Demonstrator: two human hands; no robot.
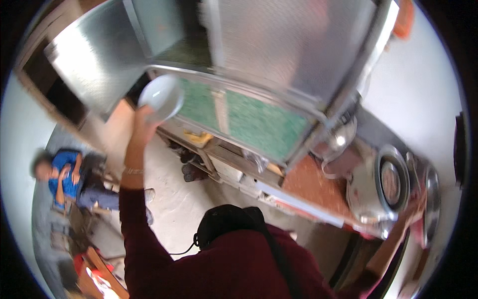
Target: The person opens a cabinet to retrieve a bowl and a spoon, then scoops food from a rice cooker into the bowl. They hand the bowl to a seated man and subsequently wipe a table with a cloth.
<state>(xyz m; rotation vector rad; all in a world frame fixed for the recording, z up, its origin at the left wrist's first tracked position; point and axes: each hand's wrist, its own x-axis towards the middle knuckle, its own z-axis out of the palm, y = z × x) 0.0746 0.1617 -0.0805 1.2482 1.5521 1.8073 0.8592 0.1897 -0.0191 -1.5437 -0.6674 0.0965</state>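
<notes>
Evidently, the left hand (144, 119) clamps its fingers on a bowl (162, 93); one-sided grip could let it slip; right hand (412, 214) blurred, cannot tell.

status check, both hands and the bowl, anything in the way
Left hand gripping white bowl. Right hand beside large pot, blurred, grip unclear. Bowl held out toward metal-framed cabinet, nothing visibly blocking it.

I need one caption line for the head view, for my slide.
Left hand holding a white bowl near a green-lined cabinet; right hand, blurred, beside a large pot.
</notes>
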